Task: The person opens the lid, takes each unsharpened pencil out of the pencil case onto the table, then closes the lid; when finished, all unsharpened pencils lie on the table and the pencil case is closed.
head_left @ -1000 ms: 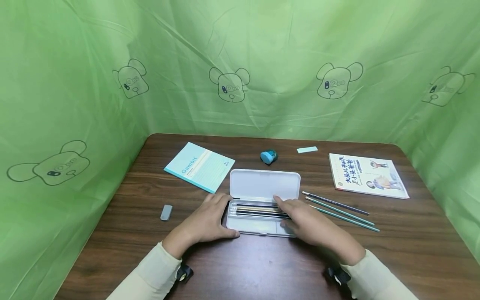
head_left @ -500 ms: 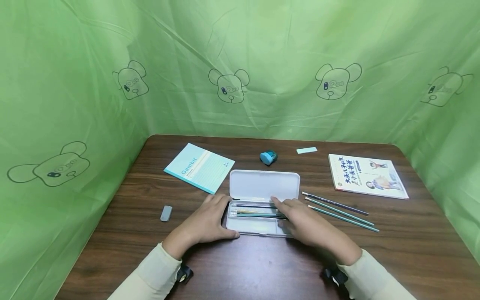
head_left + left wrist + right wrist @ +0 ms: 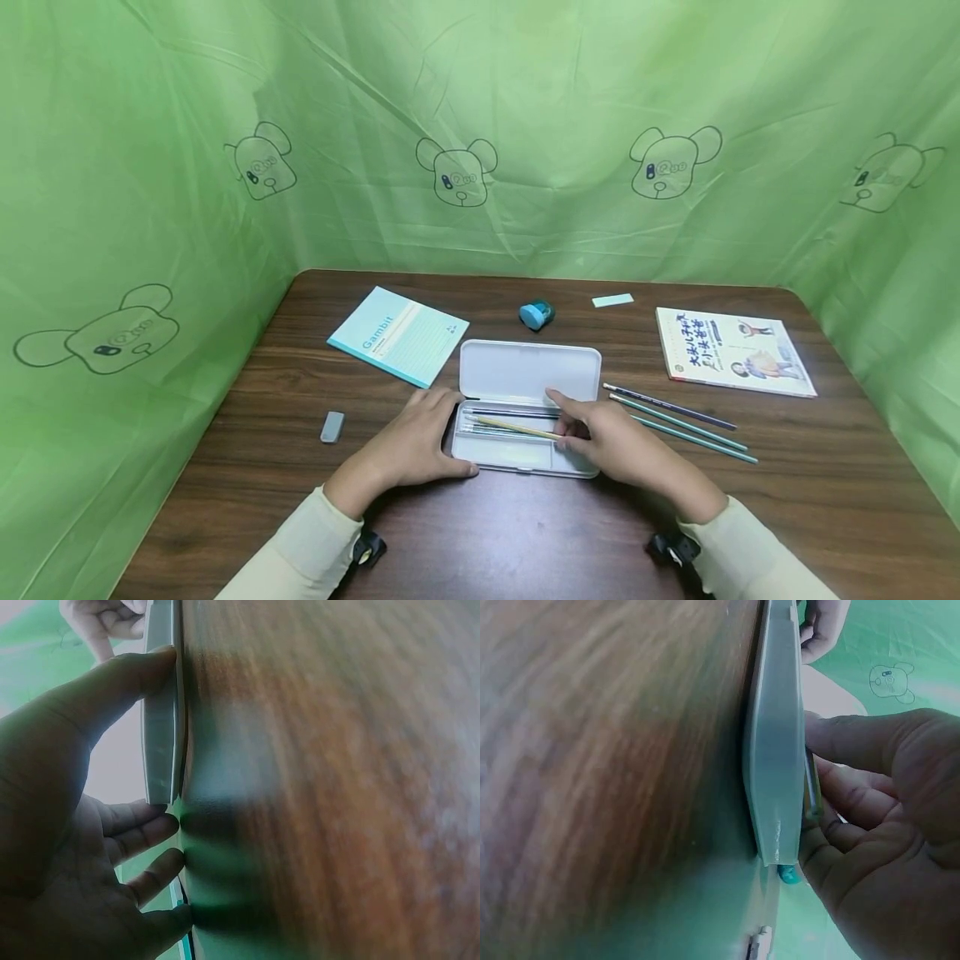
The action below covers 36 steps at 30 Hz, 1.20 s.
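A white pencil case (image 3: 510, 455) lies open on the table, its lid (image 3: 525, 367) tipped back, with several pencils in its rear compartment. My left hand (image 3: 416, 442) holds the case by its left end; in the left wrist view the thumb presses the front side (image 3: 160, 750) and the other fingers spread around the corner. Over the right half of the case, my right hand (image 3: 618, 442) pinches a yellow pencil (image 3: 510, 427) near its right end between thumb and fingers. That pencil slants across the others. In the right wrist view its end (image 3: 812, 787) shows beside the case wall.
Three pencils (image 3: 686, 427) lie to the right of the case. Behind it are a blue sharpener (image 3: 536, 315) and a pale strip (image 3: 612, 300). A light-blue notebook (image 3: 401, 333) and a grey eraser (image 3: 332, 426) lie left, a picture book (image 3: 735, 352) right. Green cloth (image 3: 555, 225) surrounds the table.
The right fingers, earlier down among the pencils, now pinch the yellow pencil, which has turned aslant. The pencils in the case have shifted. My left hand stays in place.
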Available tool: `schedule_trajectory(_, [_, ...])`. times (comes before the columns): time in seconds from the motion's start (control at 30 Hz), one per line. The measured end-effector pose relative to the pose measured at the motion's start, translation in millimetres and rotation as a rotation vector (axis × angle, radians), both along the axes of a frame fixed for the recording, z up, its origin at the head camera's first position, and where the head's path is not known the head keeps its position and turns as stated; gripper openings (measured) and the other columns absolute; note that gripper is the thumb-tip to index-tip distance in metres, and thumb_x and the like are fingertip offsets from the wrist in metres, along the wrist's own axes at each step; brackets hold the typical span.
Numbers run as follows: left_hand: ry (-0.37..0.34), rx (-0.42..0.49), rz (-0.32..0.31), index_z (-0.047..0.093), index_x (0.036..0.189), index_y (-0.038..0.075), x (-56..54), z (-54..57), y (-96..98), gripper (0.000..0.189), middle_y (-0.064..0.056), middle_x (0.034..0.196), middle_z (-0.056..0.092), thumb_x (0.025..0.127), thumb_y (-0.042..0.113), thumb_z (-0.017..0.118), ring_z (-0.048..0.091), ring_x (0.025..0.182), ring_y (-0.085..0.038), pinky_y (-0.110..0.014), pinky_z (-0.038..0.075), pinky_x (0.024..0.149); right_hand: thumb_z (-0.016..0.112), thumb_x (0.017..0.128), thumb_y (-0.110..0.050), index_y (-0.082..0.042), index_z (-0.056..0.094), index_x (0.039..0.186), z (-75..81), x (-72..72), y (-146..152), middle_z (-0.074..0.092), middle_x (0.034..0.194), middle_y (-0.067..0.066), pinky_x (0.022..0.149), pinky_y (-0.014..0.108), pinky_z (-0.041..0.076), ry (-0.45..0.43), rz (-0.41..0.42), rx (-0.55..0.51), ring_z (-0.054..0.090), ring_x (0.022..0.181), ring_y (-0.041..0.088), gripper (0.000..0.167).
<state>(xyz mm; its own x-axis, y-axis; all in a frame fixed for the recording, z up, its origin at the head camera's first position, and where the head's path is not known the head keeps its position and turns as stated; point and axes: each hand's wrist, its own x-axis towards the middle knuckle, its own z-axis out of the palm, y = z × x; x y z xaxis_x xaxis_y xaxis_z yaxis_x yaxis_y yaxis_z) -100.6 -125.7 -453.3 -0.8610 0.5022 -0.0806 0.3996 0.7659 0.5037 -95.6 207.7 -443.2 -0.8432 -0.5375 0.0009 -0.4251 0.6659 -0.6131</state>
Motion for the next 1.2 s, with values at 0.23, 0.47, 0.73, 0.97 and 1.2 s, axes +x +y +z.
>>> schedule_trajectory(0.23, [-0.010,0.000,0.010,0.055,0.156,0.007,1.0,0.4,0.0,0.098,-0.008,0.152,0.062,0.080,0.052,0.097,0.051,0.142,-0.033,-0.052,0.048,0.120,0.080,0.098,0.001,0.005,0.052,0.162,0.7,-0.9,12,0.078,0.100,-0.009,0.081,0.023,0.060,-0.105,-0.042,-0.143,0.068,0.092,-0.001,0.071])
schedule_trajectory(0.47, [-0.006,-0.011,0.012,0.054,0.157,0.007,0.5,-2.1,-0.7,0.099,-0.009,0.154,0.061,0.081,0.053,0.097,0.050,0.144,-0.034,-0.052,0.047,0.121,0.083,0.097,-0.002,0.002,0.048,0.166,8.9,6.1,54,0.083,0.106,-0.002,0.082,0.023,0.060,-0.185,-0.097,-0.273,0.073,0.094,0.004,0.077])
schedule_trajectory(0.73, [0.005,-0.013,0.008,0.053,0.158,0.007,-0.1,-2.9,-1.6,0.100,-0.008,0.154,0.061,0.081,0.053,0.097,0.050,0.144,-0.034,-0.051,0.048,0.121,0.077,0.095,0.009,0.009,0.037,0.168,5.2,34.8,133,0.085,0.106,0.011,0.081,0.024,0.064,-0.179,-0.190,-0.383,0.080,0.095,0.009,0.084])
schedule_trajectory(0.97, [0.000,-0.024,0.015,0.052,0.160,0.006,-0.9,-3.0,-2.3,0.103,-0.009,0.157,0.060,0.081,0.053,0.097,0.049,0.147,-0.035,-0.052,0.047,0.122,0.080,0.097,0.002,0.007,0.034,0.170,-7.5,59.2,185,0.085,0.105,0.005,0.084,0.016,0.059,-0.134,-0.346,-0.267,0.080,0.093,0.010,0.086])
schedule_trajectory(1.2, [0.001,-0.032,0.011,0.052,0.160,0.006,-1.7,-5.1,-0.6,0.104,-0.010,0.158,0.059,0.080,0.055,0.097,0.049,0.149,-0.036,-0.053,0.047,0.123,0.084,0.096,-0.002,0.004,0.042,0.168,-16.4,67.9,191,0.085,0.101,-0.002,0.085,0.009,0.054,-0.094,-0.416,-0.158,0.077,0.092,0.002,0.084])
